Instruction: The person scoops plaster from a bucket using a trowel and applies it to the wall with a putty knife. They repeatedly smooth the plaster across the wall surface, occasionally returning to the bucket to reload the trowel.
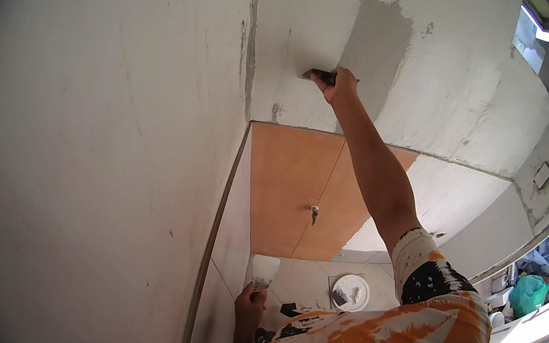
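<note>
My right hand [339, 83] reaches up and grips a trowel [324, 76] with a dark handle. Its blade lies against the whitish wall [459, 70], beside a darker grey patch of fresh plaster [378, 33]. Low down, next to the left wall, my left hand [247, 305] is closed on a putty knife [262, 274], whose blade looks smeared with white paste. A white bucket [350, 292] stands on the floor just in front of my body, with white paste inside.
Orange-brown tiles [291, 183] cover the lower wall, with a metal tap [314, 214] sticking out. A long strip [217, 238] runs down the left wall [92, 200]. At right are a window opening [532, 37], a wall box [543, 175] and a green plastic bag [528, 294] among clutter.
</note>
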Demonstrator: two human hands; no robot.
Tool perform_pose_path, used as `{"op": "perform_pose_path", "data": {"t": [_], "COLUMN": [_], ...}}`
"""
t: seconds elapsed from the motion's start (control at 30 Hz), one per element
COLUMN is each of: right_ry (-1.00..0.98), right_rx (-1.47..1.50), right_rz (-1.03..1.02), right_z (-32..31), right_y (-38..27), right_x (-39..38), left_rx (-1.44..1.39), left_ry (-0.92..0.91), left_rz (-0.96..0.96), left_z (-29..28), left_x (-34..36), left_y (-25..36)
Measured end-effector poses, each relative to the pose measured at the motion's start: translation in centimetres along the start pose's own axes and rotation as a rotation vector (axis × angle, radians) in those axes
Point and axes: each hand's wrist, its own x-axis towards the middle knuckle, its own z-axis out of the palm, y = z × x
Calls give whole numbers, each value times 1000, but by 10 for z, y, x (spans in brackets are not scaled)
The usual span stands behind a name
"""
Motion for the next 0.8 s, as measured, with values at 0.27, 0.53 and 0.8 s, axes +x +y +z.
{"op": "perform_pose_path", "data": {"t": [0.27,0.53,0.8], "right_ry": [0,-913,-1569], "right_rx": [42,-305,-927], "right_rz": [134,-203,-947], "right_z": [189,96,-80], "right_y": [-181,-171,-96], "right_x": [21,-105,-224], "left_rx": [-56,-466,-247], "left_ry": [-85,-226,-226], "left_rz": [-22,379,505], "left_z": [14,26,32], "left_x": [4,35,35], "left_y": [16,109,241]}}
